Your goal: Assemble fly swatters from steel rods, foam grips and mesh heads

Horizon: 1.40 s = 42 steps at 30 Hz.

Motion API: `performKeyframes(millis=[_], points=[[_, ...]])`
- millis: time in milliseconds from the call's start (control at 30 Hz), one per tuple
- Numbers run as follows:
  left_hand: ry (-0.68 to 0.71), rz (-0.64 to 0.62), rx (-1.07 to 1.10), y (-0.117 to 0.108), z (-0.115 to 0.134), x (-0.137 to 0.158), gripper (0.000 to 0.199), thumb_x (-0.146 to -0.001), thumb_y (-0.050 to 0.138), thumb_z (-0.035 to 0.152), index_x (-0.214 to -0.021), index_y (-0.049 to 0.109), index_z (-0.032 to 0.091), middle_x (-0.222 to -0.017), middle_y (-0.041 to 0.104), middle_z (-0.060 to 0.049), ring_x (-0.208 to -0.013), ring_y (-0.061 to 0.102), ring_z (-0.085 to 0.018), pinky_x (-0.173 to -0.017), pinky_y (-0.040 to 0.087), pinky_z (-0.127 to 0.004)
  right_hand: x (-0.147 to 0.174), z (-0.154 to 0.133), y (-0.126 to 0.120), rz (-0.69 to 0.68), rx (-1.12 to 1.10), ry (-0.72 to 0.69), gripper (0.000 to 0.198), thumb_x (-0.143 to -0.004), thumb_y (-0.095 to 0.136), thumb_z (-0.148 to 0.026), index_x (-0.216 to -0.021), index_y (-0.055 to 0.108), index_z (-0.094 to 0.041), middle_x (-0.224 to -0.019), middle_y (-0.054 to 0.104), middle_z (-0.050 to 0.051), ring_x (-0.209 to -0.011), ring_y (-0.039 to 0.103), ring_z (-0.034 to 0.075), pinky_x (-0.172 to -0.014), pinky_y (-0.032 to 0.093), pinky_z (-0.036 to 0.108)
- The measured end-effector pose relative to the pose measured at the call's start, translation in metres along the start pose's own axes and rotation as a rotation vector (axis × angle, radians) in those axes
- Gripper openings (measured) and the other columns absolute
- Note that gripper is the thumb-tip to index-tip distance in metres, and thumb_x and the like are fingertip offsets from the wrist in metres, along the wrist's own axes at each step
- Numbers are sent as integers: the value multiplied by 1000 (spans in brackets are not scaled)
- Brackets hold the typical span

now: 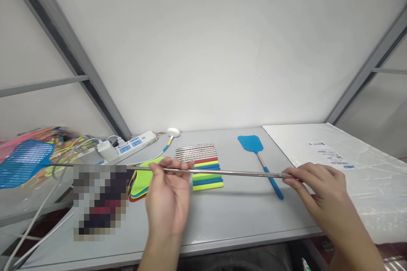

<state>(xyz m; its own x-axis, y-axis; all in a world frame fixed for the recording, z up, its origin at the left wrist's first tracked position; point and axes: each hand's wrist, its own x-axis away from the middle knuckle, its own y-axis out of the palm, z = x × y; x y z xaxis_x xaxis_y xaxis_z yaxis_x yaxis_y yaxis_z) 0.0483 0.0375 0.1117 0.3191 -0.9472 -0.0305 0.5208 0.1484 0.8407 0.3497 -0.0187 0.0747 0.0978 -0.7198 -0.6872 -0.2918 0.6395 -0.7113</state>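
A blue fly swatter [25, 164] with a long, drawn-out metal rod stretches almost level across the view, its head at the far left. My left hand [168, 194], palm up, has its thumb and curled fingers around the middle of the rod. At the rod's right end, my right hand [318, 190] is closed on it; no handle shows there. Behind the rod lie several metal rods with coloured grips [208, 186] in a row. Green, blue and red swatter heads [144, 180] are stacked beside my left hand. A second blue fly swatter [250, 143], shorter, lies on the table.
The grey table [241, 216] stands against a white wall. A power strip [135, 146] with plugs and cables sits at the back left, near a small white device [173, 132]. Bagged colourful items [60, 135] lie at the left. White wrapped sheeting [295, 144] covers the right side.
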Motion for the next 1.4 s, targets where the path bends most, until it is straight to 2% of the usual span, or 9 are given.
performKeyframes(millis=[133, 400, 533, 700, 933, 1033, 1133, 1267, 1400], points=[[15, -54, 81, 10, -14, 8, 40, -101, 36, 39, -70, 49, 18, -61, 47, 5, -58, 53, -9, -88, 53, -35, -3, -9, 7, -9, -6, -11, 20, -96, 49, -38, -96, 66, -26, -83, 64, 0, -76, 60, 16, -82, 30, 38], [70, -145, 123, 21, 5, 2, 40, -102, 35, 34, -68, 47, 18, -57, 38, 7, -50, 43, -6, -91, 54, -34, -4, -5, 9, 52, -36, -15, 17, -96, 49, -33, -92, 63, -24, -75, 63, -1, -71, 57, 15, -81, 29, 36], [75, -145, 68, 8, -1, 2, 38, -102, 35, 33, -70, 51, 17, -62, 46, 5, -57, 50, -7, -90, 55, -35, 0, -1, 14, 70, -1, -21, 18, -96, 50, -35, -92, 64, -25, -75, 64, -1, -71, 56, 16, -84, 26, 39], [101, -98, -92, -12, -2, -5, 32, -99, 43, 34, -80, 61, 16, -83, 64, -2, -80, 63, -14, -89, 56, -41, 2, 6, 17, 162, 54, 21, 16, -94, 54, -36, -94, 67, -27, -86, 69, 2, -84, 60, 21, -98, 23, 48], [-43, -101, -186, -30, 1, -10, 27, -93, 55, 41, -90, 65, 16, -100, 72, -9, -94, 70, -22, -87, 56, -41, 6, 13, 28, 177, 130, 43, 18, -95, 53, -34, -98, 68, -25, -94, 69, 5, -94, 60, 24, -103, 24, 52], [-74, -120, -179, -29, -4, -8, 23, -91, 58, 42, -91, 62, 20, -114, 70, -10, -106, 67, -26, -84, 57, -39, 3, 0, 39, 205, 130, 17, 17, -94, 54, -32, -101, 67, -24, -102, 70, 6, -98, 61, 24, -104, 23, 52], [-125, -137, -161, -23, -11, -5, 22, -92, 58, 42, -88, 60, 20, -123, 66, -9, -111, 65, -29, -82, 57, -38, -6, -25, 50, 180, 47, -67, 18, -94, 55, -32, -107, 64, -23, -98, 70, 5, -90, 64, 20, -107, 21, 52], [-186, -115, -143, -14, -18, -7, 24, -92, 57, 42, -85, 59, 19, -122, 67, -10, -112, 64, -29, -87, 56, -40, -24, -48, 55, 105, -57, -127, 12, -95, 55, -28, -102, 64, -25, -80, 67, -2, -72, 63, 14, -101, 27, 43], [-140, -33, -157, -9, -19, -16, 27, -92, 58, 40, -80, 60, 16, -113, 70, -13, -114, 63, -27, -93, 53, -39, -41, -45, 56, 101, -52, -119, 12, -97, 52, -25, -91, 63, -26, -72, 65, -5, -67, 62, 12, -95, 26, 40]])
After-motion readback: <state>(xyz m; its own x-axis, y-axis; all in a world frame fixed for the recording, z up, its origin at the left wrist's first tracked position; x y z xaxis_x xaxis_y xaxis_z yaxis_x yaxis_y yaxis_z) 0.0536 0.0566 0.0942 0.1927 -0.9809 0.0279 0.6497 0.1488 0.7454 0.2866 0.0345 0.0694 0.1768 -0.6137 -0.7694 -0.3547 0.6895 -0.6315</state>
